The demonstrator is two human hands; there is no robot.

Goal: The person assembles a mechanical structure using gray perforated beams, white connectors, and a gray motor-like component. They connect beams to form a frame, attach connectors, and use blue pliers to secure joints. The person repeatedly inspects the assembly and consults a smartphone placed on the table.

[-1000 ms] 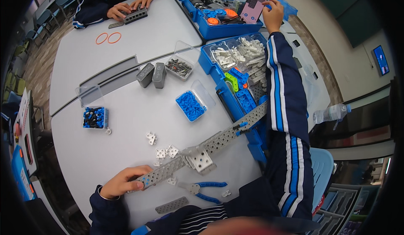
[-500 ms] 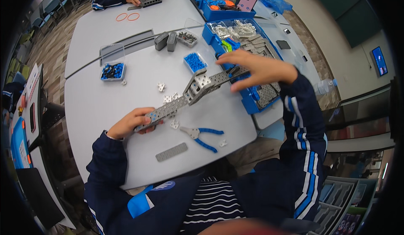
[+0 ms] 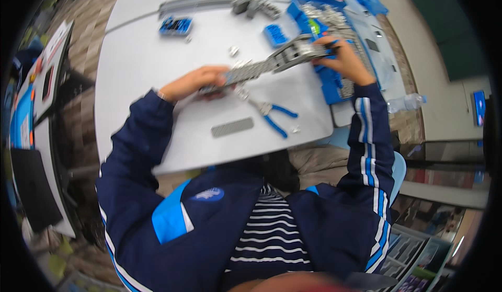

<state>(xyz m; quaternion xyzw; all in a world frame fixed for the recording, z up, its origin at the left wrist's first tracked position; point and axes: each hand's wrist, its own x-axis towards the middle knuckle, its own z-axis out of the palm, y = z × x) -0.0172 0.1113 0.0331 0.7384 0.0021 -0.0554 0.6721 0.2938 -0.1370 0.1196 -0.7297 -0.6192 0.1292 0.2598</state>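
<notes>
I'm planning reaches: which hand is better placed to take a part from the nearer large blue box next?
Probably the right hand: it is close to the nearer large blue box, at one end of the grey beam. The left hand grips the beam's other end, farther from the box.

Beam (image 3: 246,74) runs slantwise over table (image 3: 130,124), between left hand (image 3: 196,81) at its near left end and right hand (image 3: 345,62) at its far right end. Pliers (image 3: 275,117) on table, nearer the body than beam; strip (image 3: 232,127) to their left, just beside. Behind beam: one tub (image 3: 174,33) far left, second tub (image 3: 277,46) to its right, near bin (image 3: 328,81). Bin at table's right side. Bottle (image 3: 408,102) right of bin, well apart from pliers.
</notes>
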